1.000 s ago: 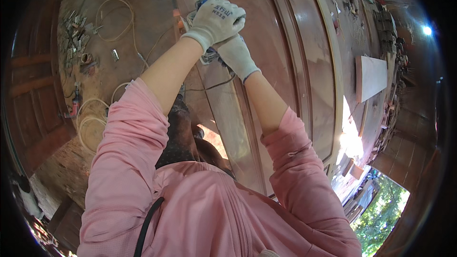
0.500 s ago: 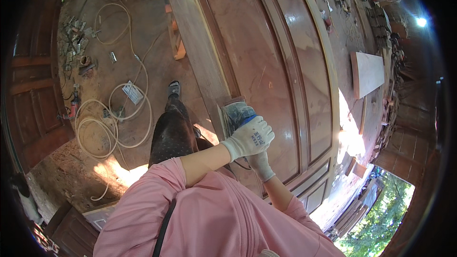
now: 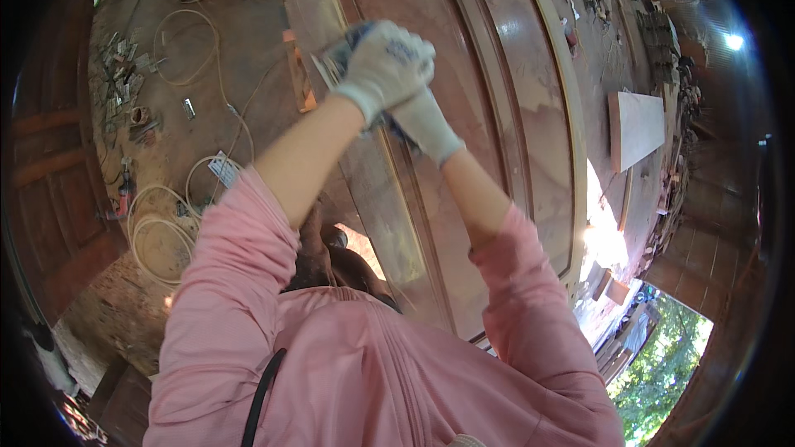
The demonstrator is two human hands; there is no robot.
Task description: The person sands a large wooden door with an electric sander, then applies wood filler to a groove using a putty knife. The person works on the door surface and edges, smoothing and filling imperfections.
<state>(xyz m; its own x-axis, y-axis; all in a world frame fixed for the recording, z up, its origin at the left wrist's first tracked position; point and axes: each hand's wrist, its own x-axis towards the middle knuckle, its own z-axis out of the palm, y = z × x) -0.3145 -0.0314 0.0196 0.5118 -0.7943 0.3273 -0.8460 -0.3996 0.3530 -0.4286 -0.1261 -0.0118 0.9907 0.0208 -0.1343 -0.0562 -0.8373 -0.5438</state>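
Note:
A brown panelled wooden door (image 3: 451, 116) lies in front of me, its left edge board (image 3: 385, 219) paler and dusty. On the far part of that board is a power sander (image 3: 333, 60), mostly covered by my hands and blurred by motion. My left hand (image 3: 386, 70), in a white knit glove, is closed over its top. My right hand (image 3: 424, 122), gloved alike, is closed around the rear of the tool, its fingers mostly hidden behind the left hand. Both arms reach out far from my body.
On the floor at left lie a coiled pale hose (image 3: 161, 236), a red drill (image 3: 126, 190) and scattered scraps (image 3: 124, 74). An orange wooden support (image 3: 300, 74) shows beside the door. A pale board (image 3: 638, 131) lies to the right. Another dark door (image 3: 50, 149) stands at far left.
Both hands have moved with the sander along the door's left edge board, away from my body. My arms have straightened from bent, and the view has shifted slightly.

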